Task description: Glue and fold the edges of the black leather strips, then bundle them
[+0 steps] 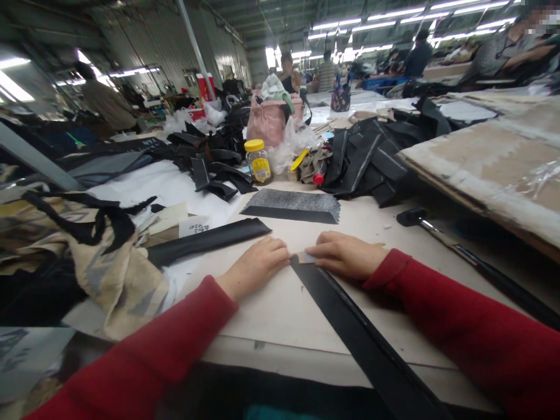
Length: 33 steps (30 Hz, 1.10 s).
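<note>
A long black strip runs from the middle of the worktable down past its front edge, with a raised seam or fold along its right side. At its far end, my left hand is closed, its fingertips pressed at the strip's left corner. Across from it, my right hand is closed on a small pale flat piece lying over that end; its fingers partly hide the piece. Just beyond both hands lies a grey-topped black panel with jagged short ends. Left of my left hand rests another black strip.
A yellow-lidded jar stands behind the panel, near a pink bag. Black cut pieces pile up at the back. A black-handled hammer-like tool lies right, beside a raised board. Patterned cloth heaps at left.
</note>
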{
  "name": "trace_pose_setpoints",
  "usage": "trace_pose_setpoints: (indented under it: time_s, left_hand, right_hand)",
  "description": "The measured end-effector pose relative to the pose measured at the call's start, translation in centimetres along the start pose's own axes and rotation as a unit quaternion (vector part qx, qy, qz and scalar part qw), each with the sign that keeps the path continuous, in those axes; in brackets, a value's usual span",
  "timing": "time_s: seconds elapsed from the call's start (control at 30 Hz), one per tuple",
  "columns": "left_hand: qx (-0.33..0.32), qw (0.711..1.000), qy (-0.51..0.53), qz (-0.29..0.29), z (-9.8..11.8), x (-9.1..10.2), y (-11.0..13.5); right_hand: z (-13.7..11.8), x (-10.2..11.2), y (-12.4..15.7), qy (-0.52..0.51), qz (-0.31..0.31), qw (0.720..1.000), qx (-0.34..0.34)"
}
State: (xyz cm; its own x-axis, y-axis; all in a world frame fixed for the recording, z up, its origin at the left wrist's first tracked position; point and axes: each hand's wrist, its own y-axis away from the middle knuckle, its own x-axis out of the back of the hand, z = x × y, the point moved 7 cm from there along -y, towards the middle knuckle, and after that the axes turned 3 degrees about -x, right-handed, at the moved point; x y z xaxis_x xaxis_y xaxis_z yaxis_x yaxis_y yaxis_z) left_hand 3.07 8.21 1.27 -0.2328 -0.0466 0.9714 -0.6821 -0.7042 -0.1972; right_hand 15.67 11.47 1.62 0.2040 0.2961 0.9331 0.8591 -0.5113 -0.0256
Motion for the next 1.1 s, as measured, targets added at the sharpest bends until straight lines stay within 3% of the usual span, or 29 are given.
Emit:
trace_pose_setpoints:
  time_s: [0.2, 0.37, 0.5, 0.7, 0.83, 0.97, 1.1]
  left_hand:
    - [-0.026, 0.993, -0.1, -0.062, 1.2, -0.1, 1.0]
    - [0.019, 0.999, -0.036, -0.024, 0.9, 0.3, 1.8]
    - [0.048, 0.998, 0.049, 0.013, 0.3, 0.9, 1.7]
    - [0.109, 0.987, 0.114, 0.037, -1.5, 1.4, -0.8]
    - [0.156, 0.973, 0.144, 0.09, -2.4, 0.5, -3.2]
    - [0.122, 0.977, 0.151, 0.087, -1.4, -0.7, -4.0]
    - [0.06, 0.984, 0.157, 0.063, 0.2, -0.6, -3.6]
  right_hand:
    - [-1.0, -0.4, -0.6, 0.007, -0.002, 1.0, -0.012]
    - [-1.7, -0.7, -0.3, 0.029, 0.035, 0.998, -0.039]
    - [-0.5, -0.4, 0.2, -0.007, 0.068, 0.997, -0.037]
    - [3.1, 1.1, 1.5, 0.042, 0.11, 0.986, -0.117]
    - [2.7, 1.9, 2.0, 0.052, 0.12, 0.978, -0.165]
    - [1.2, 0.8, 1.6, 0.025, 0.06, 0.981, -0.182]
    - [0.3, -0.2, 1.2, 0.021, 0.048, 0.984, -0.167]
